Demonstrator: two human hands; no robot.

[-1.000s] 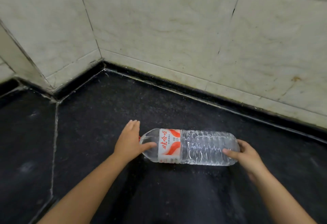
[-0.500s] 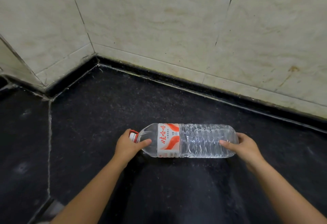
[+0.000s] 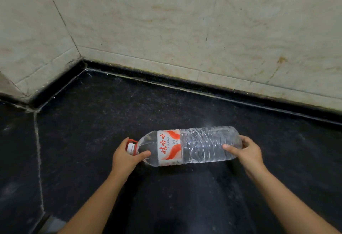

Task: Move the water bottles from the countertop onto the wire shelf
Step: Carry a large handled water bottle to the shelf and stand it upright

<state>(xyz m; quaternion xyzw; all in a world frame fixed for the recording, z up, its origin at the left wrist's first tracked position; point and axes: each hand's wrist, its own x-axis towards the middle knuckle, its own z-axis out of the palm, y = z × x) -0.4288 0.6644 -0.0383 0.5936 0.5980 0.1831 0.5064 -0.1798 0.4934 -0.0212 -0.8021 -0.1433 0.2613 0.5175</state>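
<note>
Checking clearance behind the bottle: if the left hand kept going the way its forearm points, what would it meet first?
Past the water bottle neck it grips, the left hand would probably meet the tiled wall; depth is unclear.

Left hand [image 3: 127, 157] curled round bottle [image 3: 188, 145] neck; right hand [image 3: 248, 150] gripping its base, both forearms extended.

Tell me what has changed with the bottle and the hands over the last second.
The left hand went from resting open at the neck to curling round it by the red cap. The right hand tightened its grip on the base. The water bottle now tilts, base end raised toward the wall; whether it has fully left the countertop is unclear. It remains on its side, cap to the left, a hand at each end.
</note>
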